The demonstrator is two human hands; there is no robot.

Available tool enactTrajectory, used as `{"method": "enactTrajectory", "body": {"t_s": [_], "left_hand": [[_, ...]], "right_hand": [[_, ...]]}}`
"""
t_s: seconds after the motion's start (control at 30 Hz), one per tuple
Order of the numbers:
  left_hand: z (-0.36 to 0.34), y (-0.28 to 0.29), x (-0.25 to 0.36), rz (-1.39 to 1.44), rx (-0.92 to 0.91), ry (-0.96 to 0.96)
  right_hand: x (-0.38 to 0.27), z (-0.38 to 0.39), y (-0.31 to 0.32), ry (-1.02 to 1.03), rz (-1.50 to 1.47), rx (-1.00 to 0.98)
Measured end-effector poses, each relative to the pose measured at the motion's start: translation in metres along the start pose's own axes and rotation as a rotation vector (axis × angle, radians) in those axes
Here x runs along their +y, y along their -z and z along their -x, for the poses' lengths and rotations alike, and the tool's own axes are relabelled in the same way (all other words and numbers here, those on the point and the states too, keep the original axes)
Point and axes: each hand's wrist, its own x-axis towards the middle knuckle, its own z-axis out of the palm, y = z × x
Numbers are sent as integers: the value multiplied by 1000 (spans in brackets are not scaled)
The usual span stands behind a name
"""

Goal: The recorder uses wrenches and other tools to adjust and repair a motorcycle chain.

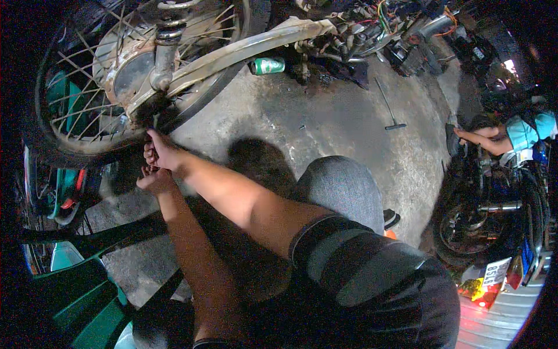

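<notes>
My right hand (160, 151) is raised just below the dark, grimy axle end of a motorbike wheel (125, 78), its fingers curled on something small that I cannot make out. My left hand (154, 181) is just below it, fingers bent up against the right hand's fingers; what they hold is hidden. The spoked wheel has a dull metal hub and a black tyre. A silver shock absorber (164, 64) and a long, dirty metal swingarm (244, 45) meet near the axle. My grey-jeaned knee (337, 186) is bent beside my forearms.
A green can (267, 66) and a T-handle tool (395, 127) lie on the concrete floor (349, 110). Motorbike parts (401, 41) crowd the back. At right, another person in turquoise (523, 134) reaches toward a second motorbike (488, 209). Green plastic panels (87, 291) sit lower left.
</notes>
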Motion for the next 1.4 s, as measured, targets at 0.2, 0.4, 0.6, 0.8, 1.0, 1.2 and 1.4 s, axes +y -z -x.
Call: {"method": "enactTrajectory", "body": {"t_s": [0.2, 0.4, 0.6, 0.8, 1.0, 1.2, 1.4], "left_hand": [[49, -69, 7, 560, 248, 322], [19, -31, -40, 294, 527, 236], [87, -102, -53, 162, 28, 320], [139, -115, -92, -100, -235, 334], [200, -230, -102, -823, -892, 403], [205, -298, -130, -1297, -1175, -426], [165, -287, -148, -1271, -1186, -369]], "right_hand": [[-53, 23, -1, -89, 795, -13], [-153, 84, -28, -310, 2031, -164], [-229, 188, 71, -185, 1462, 101], [-260, 243, 129, 592, 881, 277], [-287, 229, 123, 800, 720, 211], [-310, 221, 112, 1048, 810, 83], [-301, 201, 129, 1093, 706, -62]]}}
